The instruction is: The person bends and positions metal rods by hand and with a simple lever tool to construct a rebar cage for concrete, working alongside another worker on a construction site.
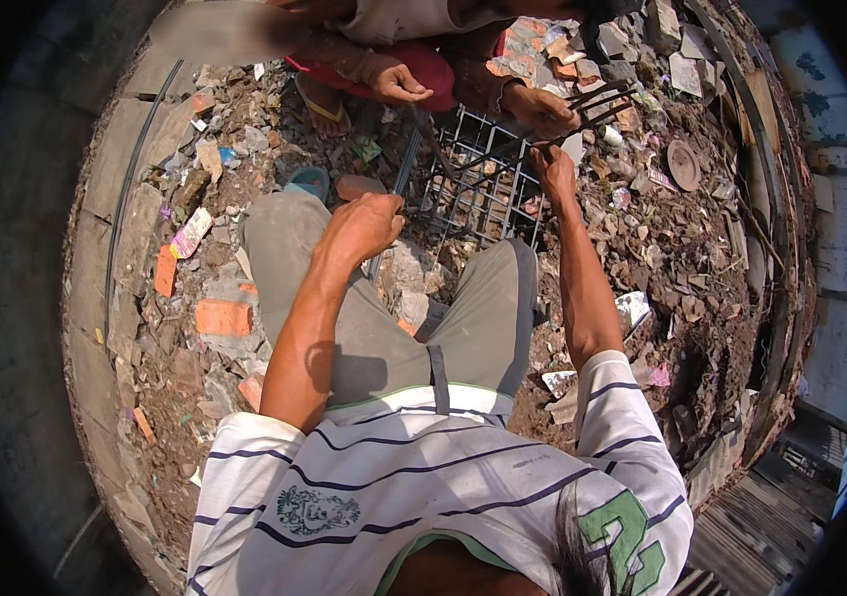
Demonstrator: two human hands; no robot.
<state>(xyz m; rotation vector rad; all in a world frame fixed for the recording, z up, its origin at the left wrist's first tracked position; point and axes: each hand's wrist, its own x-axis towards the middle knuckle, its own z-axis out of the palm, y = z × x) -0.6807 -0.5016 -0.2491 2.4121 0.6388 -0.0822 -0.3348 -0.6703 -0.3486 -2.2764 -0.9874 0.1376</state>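
Observation:
A rebar cage (pixel 488 179) of crossing steel bars lies on the ground between my knees and a person opposite. My right hand (pixel 555 171) is at its far right corner, fingers closed on a dark steel bar. Close by, that person's hand (pixel 541 109) grips several dark bent bars (pixel 602 102); their other hand (pixel 394 79) rests by a red-clothed knee. My left hand (pixel 364 226) is a loose fist above my left knee, left of the cage. Its palm side is hidden, so whatever it may hold does not show.
Rubble and broken bricks (pixel 223 317) cover the ground around me. A teal container (pixel 307 183) sits beyond my left knee. A round brown lid-like disc (pixel 684 165) lies at right. Concrete edging with a black cable (pixel 118 228) runs along the left; boards line the right.

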